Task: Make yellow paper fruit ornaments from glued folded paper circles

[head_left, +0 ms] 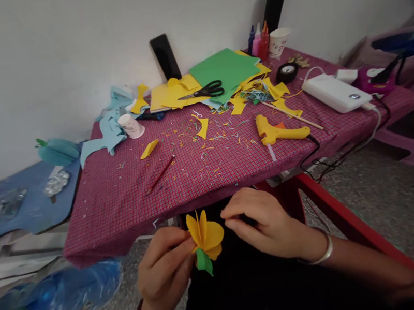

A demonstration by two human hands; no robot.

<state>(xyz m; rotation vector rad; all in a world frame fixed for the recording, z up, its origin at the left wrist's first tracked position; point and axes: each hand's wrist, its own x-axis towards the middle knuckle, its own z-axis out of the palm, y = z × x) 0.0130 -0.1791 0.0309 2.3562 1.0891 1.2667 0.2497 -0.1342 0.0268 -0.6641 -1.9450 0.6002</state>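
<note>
A yellow folded-paper flower (205, 235) with a small green paper piece (204, 261) under it is held over my lap, below the table's front edge. My left hand (165, 271) pinches the flower from the left, fingers closed on it. My right hand (262, 224), a silver bangle on its wrist, is curled with its fingertips at the flower's right side; whether it grips the paper I cannot make out.
A table with a magenta checked cloth (127, 199) carries a yellow glue gun (280, 132), black scissors (207, 91), yellow and green paper sheets (227, 68), a pencil (161, 174), paper cups, tape, glue bottles and a white power bank (334, 93). Blue plastic bottles (58, 304) lie on the floor at left.
</note>
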